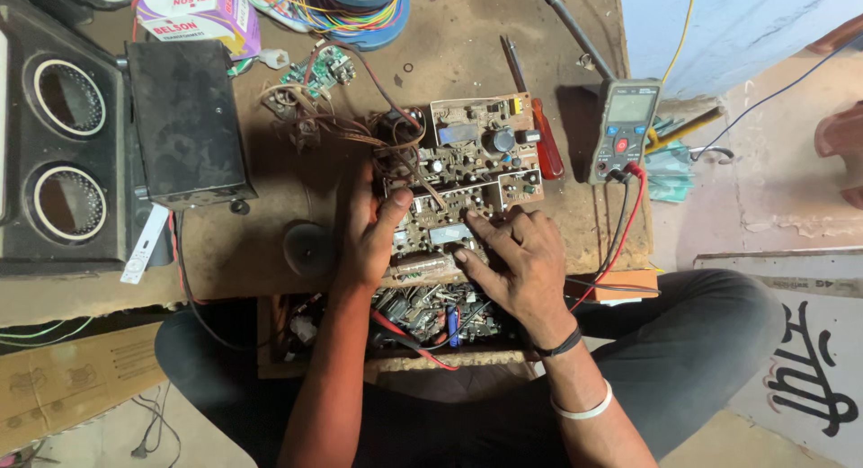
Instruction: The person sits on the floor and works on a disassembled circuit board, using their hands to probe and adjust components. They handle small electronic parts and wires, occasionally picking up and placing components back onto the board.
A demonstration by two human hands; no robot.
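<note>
The left hand (367,234) lies along the left edge of a brown circuit board (463,185), palm down, with its thumb laid over the board's face and the other fingers curled under or beside the edge, so it clasps the board at that side. The right hand (517,261) comes in from the lower right, wrist bent, fingers spread and arched; its fingertips (469,218) press on parts near the board's lower middle and pinch nothing. The board rests flat on a worn wooden table (270,243), near its front edge, with a tangle of wires (360,131) running off its upper left corner. Just below the table edge, between the person's knees, an open wooden drawer (395,360) holds a jumble of small electronic parts and loose wires. To the right of the board lie a red-handled screwdriver (546,144) and a grey multimeter (623,131), whose red and black leads trail down toward the right hand. A black box (184,122) and a speaker cabinet (63,135) stand to the left.
</note>
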